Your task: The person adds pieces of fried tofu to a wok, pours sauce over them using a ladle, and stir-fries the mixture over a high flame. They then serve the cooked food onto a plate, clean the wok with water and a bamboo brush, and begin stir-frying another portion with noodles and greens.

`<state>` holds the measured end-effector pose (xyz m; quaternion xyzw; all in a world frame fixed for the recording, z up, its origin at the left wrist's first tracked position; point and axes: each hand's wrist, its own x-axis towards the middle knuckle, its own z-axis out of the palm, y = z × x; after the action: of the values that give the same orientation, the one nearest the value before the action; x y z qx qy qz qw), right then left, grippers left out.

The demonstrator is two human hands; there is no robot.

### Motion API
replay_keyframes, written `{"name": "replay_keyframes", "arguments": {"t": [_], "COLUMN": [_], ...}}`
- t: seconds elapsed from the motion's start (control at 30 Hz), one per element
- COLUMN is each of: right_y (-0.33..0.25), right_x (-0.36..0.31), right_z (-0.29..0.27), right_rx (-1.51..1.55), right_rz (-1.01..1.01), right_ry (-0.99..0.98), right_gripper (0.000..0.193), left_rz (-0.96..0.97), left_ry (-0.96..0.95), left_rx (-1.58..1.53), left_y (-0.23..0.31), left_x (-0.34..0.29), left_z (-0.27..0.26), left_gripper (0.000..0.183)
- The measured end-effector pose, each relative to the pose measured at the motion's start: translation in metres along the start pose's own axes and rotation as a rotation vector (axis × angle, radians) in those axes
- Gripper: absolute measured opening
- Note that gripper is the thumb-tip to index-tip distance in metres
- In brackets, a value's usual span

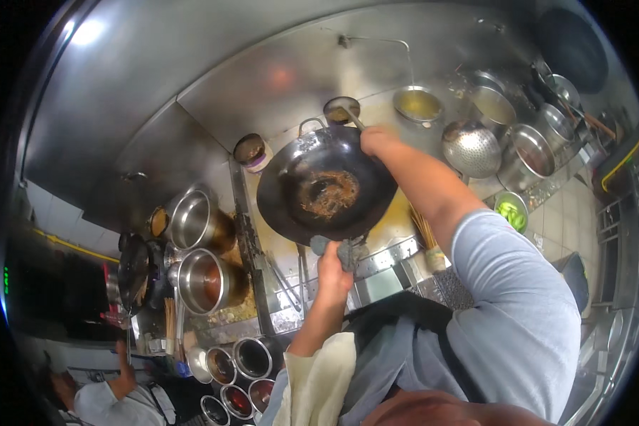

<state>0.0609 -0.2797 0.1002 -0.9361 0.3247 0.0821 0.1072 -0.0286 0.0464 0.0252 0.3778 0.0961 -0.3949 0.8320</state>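
Note:
A large dark wok (284,209) sits tilted slightly over the stove, with browned shreds of food (329,194) in its bottom. My left hand (331,272) is closed on a grey cloth (345,254) at the wok's near rim; any handle under the cloth is hidden. Over the far right rim reaches my right hand (380,140), somewhat blurred, wrapped round the handle of a ladle (353,119). The ladle's head end is at a small dark pot (341,101) behind the wok, and its bowl cannot be made out clearly.
Left stand steel pots (202,282) and several seasoning containers (253,357). Right are a bowl of yellow liquid (418,104), a perforated strainer (471,149), steel pots (527,157) and a bowl of green vegetables (511,211). A co-worker (106,401) stands at lower left by another wok (133,273).

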Motion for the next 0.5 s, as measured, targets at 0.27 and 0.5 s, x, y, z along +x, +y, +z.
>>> {"name": "replay_keyframes", "arguments": {"t": [0.27, 0.5], "right_y": [-0.004, 0.058], "right_x": [0.044, 0.055], "right_z": [-0.019, -0.002], "right_rx": [0.834, 1.086], "right_rz": [0.172, 0.206], "right_ry": [-0.256, -0.255], "right_gripper": [0.020, 0.014], "left_rz": [-0.060, 0.033], "left_ry": [0.046, -0.017], "left_rx": [0.056, 0.108], "left_y": [0.008, -0.021], "left_x": [0.026, 0.056], "left_z": [0.012, 0.024], "left_gripper": [0.026, 0.023]}}
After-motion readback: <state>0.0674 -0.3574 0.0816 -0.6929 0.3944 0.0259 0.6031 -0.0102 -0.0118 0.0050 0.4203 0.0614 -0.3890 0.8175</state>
